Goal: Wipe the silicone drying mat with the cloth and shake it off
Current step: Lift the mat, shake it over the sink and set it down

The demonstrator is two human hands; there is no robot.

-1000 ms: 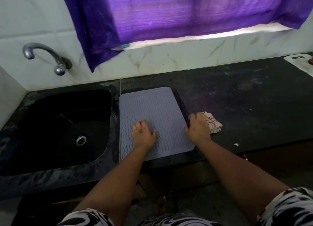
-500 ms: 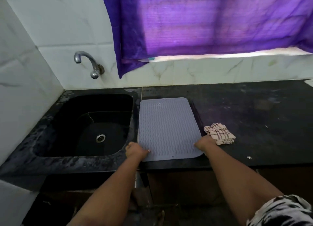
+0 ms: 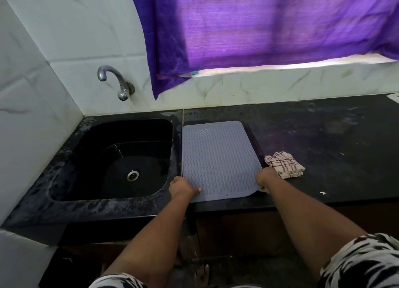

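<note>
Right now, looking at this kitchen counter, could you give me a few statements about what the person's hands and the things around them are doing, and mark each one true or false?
1. Both hands grip the near corners of the silicone drying mat: the left hand at the near left corner, the right hand at the near right. True.
2. The cloth is in the right hand. False: it lies on the counter, just right of the mat.
3. The mat lies inside the sink. False: it lies on the counter beside the sink.
4. Water is running from the tap. False: no stream is visible.
5. A purple curtain hangs over the window. True.
</note>
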